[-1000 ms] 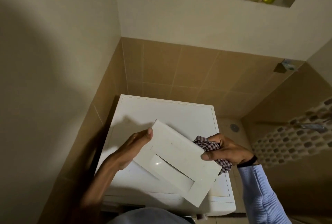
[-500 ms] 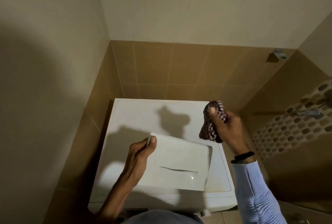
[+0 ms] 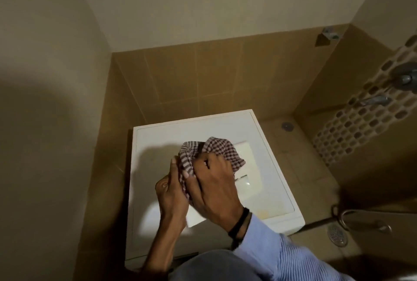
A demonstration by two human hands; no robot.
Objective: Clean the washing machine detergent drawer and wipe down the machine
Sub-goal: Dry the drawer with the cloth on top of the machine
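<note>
Detergent drawer, flat white plastic point(image 3: 248, 168), sits on top of white washing machine point(image 3: 158, 138), partly under my hands. Left hand point(image 3: 171, 192) and right hand point(image 3: 214, 186) together, both gripping crumpled maroon-and-white checked cloth point(image 3: 216, 147) above machine's top centre.

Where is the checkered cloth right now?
In the middle of the head view, the checkered cloth is bunched in the right hand, against the left hand, over the white drawer lying on top of the washing machine.
</note>
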